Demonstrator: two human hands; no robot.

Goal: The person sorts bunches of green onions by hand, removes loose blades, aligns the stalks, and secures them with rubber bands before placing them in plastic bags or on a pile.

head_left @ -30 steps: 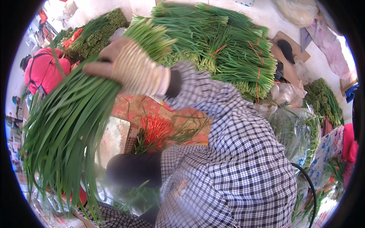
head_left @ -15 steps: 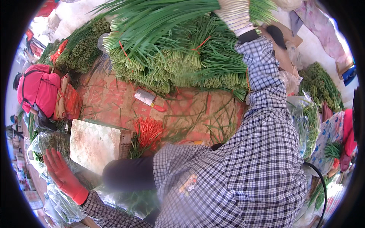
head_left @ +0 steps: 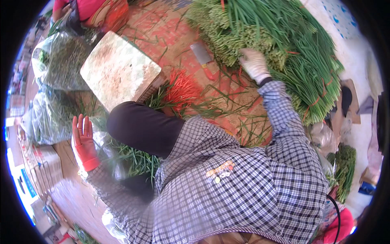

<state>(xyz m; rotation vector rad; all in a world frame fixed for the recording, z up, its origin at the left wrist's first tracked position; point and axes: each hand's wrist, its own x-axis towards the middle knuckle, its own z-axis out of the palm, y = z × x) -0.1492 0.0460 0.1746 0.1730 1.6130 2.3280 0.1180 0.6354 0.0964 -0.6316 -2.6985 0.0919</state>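
Beyond the worker's knees, in the head view, a broad pile of chive-like green bundles (head_left: 298,65) lies at the upper right of the littered red-and-tan sheet (head_left: 150,20). The right hand (head_left: 252,64), in a pale striped glove, is the nearer one, at the pile's lower left edge, right beside the pale stem ends; the mass stretches up and right from it, the lower bundles slanting down rightward. Its fingers are blurred, so I can't tell whether they grip. The left hand (head_left: 84,142), red-gloved, is well apart, empty, fingers spread. A cleaver (head_left: 201,54) lies left of the right hand.
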